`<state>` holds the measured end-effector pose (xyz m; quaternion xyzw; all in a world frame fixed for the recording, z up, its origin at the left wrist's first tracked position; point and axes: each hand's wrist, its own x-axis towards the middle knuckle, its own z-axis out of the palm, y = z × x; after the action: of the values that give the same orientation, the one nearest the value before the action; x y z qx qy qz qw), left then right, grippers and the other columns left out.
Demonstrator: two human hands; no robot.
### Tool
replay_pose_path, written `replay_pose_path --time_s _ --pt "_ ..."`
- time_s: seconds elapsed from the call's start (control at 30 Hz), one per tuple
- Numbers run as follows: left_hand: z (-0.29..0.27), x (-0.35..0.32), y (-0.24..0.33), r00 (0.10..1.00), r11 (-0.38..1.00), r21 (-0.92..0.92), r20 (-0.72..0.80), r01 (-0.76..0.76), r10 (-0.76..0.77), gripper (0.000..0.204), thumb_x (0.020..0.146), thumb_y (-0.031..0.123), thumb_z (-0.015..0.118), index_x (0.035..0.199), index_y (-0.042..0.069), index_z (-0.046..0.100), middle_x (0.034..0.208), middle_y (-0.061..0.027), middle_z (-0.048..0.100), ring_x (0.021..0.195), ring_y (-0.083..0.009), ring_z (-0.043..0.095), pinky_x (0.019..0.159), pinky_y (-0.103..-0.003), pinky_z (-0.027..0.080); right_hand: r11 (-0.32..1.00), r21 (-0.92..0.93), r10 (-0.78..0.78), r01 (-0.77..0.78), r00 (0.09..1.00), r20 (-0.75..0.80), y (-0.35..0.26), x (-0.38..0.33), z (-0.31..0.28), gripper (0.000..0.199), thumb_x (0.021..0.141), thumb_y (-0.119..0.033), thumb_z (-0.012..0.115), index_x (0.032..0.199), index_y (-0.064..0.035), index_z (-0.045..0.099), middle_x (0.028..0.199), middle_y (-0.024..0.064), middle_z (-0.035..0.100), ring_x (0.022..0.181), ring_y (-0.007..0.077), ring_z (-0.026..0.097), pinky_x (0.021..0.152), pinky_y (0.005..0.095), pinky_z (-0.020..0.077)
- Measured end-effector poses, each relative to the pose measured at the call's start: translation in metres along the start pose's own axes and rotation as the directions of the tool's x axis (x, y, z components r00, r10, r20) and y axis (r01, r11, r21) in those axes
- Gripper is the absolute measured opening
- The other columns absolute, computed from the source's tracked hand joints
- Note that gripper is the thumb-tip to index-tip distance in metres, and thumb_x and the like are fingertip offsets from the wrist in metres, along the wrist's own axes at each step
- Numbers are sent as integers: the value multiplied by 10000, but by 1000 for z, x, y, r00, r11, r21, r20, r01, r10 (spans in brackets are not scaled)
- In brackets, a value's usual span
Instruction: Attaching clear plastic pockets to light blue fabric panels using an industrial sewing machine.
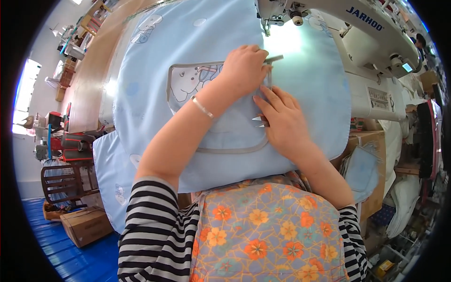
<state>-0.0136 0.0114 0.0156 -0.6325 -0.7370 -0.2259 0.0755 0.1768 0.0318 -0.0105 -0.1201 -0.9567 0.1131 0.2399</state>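
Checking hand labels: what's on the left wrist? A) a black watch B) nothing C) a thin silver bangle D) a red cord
C: a thin silver bangle circles the wrist just behind the left hand, which presses on the light blue cloth.

We count two hands: left hand [244,68], right hand [282,120]. One bracelet [202,107], on the left wrist. One sewing machine [357,42]. One pale blue fabric piece [310,89] under the hands, a second blue piece [110,174] hanging lower left. One cardboard box [87,225] on the floor. One wooden chair [63,181].
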Motion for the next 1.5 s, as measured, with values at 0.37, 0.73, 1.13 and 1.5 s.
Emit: replay_pose_path --time_s 0.37,0.73,1.13,1.5 --pt "7 -1 -3 997 955 -292 30 -59 71 170 851 174 625 916 23 667 762 -107 617 764 -278 609 718 -378 485 784 514 423 -349 906 -29 49 37 -7 198 964 -67 538 1117 6 639 992 109 690 897 146 640 823 268 496" --pt "-7 -11 13 984 798 -577 110 176 -138 121 882 65 580 938 -17 650 803 -99 635 698 -194 584 650 -309 470 802 545 409 -245 890 -201 40 41 -13 115 906 -34 622 1005 -8 673 897 29 657 760 80 555 678 228 468" --pt "-29 -19 29 1000 889 -457 -18 -29 23 113 844 76 563 889 29 656 816 -138 652 776 -338 614 700 -422 491 511 708 580 -487 804 134 36 45 -38 75 842 -52 695 906 -12 693 718 -28 604 633 40 486 582 205 404" --pt "-32 -23 14 993 910 -413 80 -42 82 119 874 117 581 910 40 663 831 -129 656 786 -339 609 722 -431 490 603 663 391 -443 889 238 39 54 -42 67 824 -41 690 880 -15 665 725 -29 583 659 40 469 600 215 389"
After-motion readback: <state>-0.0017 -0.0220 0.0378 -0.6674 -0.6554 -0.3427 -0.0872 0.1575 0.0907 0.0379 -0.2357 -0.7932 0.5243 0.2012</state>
